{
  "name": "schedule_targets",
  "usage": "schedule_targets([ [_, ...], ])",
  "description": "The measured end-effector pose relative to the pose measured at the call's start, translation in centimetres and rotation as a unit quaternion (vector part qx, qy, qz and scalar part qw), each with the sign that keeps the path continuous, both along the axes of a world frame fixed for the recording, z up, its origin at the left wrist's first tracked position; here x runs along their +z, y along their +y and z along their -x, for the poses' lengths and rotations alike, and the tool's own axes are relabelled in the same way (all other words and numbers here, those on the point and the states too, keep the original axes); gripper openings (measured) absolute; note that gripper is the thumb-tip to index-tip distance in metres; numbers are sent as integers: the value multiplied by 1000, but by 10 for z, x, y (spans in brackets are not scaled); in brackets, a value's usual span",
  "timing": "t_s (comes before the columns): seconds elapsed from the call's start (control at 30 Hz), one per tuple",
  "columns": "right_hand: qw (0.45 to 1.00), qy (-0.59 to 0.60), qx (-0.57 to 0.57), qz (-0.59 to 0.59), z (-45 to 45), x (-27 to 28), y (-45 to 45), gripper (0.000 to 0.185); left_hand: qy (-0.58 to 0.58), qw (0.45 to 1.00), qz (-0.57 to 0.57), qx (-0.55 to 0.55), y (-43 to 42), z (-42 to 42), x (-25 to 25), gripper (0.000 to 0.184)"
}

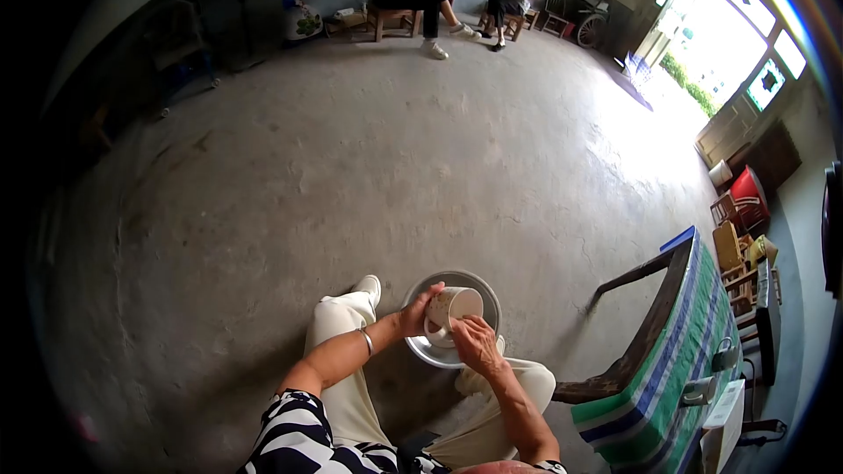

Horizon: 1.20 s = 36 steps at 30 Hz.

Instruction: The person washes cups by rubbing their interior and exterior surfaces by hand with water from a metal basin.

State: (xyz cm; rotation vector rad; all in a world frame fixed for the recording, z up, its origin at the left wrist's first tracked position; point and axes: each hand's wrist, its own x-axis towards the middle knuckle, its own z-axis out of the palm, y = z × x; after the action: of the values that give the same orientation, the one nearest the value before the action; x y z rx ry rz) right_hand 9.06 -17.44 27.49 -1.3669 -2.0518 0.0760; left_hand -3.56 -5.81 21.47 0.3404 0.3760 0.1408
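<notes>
A white mug [447,308] is tilted on its side over a round metal basin [494,298] on the floor between my knees. My left hand [420,311] is wrapped round the mug's body from the left, with a bangle on that wrist. From the right, my right hand [479,347] has its fingers bent and closed at the mug's lower rim. Whether anything small lies under those fingers is hidden. The mug's handle points down towards me. The basin's inside is partly covered by the mug and my hands.
At my right stands a table with a green, blue and white striped cloth [654,360], bearing a metal cup [699,391] and a white box [724,417]. Wooden chairs and a red seat [749,193] line the right wall. Two people sit at the back, left of a bright doorway [716,35].
</notes>
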Motion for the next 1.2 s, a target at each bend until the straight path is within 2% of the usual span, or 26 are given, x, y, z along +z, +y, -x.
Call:
schedule_targets([
  [0.07,1000,11,-12,7,1,-6,-3,24,-72,996,-11,-48,7,3,-17,60],
  [0.2,995,67,-67,11,5,-10,-9,21,-40,991,-78,-101,5,10,6,64],
  [0.23,995,71,-71,13,8,-16,-11,21,0,993,-95,-66,3,7,4,67],
  [0.27,980,143,-134,47,10,-21,-11,19,39,992,-113,-31,2,5,2,70],
  [0.3,954,213,-194,79,11,-25,-12,18,-23,993,-107,-44,5,5,1,75],
  [0.33,954,213,-194,80,12,-28,-12,18,-22,993,-107,-44,3,6,0,75],
  [0.4,909,331,-235,91,14,-22,-7,19,-6,984,-177,13,-4,10,31,81],
  [0.43,893,344,-264,123,13,-22,-6,19,9,978,-202,43,-5,10,21,88],
  [0.47,892,345,-264,124,15,-20,-5,19,10,978,-202,43,-4,10,21,88],
  [0.53,861,423,-259,115,19,-17,-2,19,15,948,-312,-57,0,10,23,88],
  [0.57,844,459,-252,114,27,-17,0,20,29,971,-236,-1,-5,8,18,69],
  [0.6,868,397,-271,123,31,-14,0,20,28,972,-235,-1,-6,7,0,69],
  [0.63,880,358,-282,131,37,-14,0,20,4,987,-161,-4,-5,5,-24,56],
  [0.67,891,318,-293,138,43,-14,-1,20,-20,996,-85,-6,-6,4,-24,44],
  [0.7,894,316,-272,164,45,-17,-2,19,47,997,-56,14,-8,4,-23,29],
  [0.73,895,313,-273,164,45,-22,-4,19,44,997,-55,15,-8,4,-23,29],
  [0.8,952,210,-210,72,49,-21,-9,23,78,993,-92,15,-6,8,-27,32],
  [0.87,960,192,-169,117,42,-17,-25,29,55,991,-118,6,-3,8,-43,36],
  [0.93,987,98,-15,126,27,-12,-37,32,31,989,-143,-3,-3,11,-46,40],
  [0.97,987,94,-14,126,18,-8,-40,32,31,988,-148,-32,-3,13,-42,42],
  [1.03,995,-84,51,33,-5,1,-43,38,28,986,-153,-60,-3,14,-33,43],
  [1.07,981,-172,83,-15,-15,6,-44,41,33,989,-129,-65,-4,14,-27,44],
  [1.1,976,-202,78,5,-21,18,-46,44,37,991,-105,-70,-4,13,-22,45],
  [1.13,976,-205,79,5,-21,28,-46,44,35,991,-106,-68,-4,15,-15,45],
  [1.2,995,-84,34,-32,-21,44,-44,43,2,993,-73,-94,-3,20,-4,52],
])
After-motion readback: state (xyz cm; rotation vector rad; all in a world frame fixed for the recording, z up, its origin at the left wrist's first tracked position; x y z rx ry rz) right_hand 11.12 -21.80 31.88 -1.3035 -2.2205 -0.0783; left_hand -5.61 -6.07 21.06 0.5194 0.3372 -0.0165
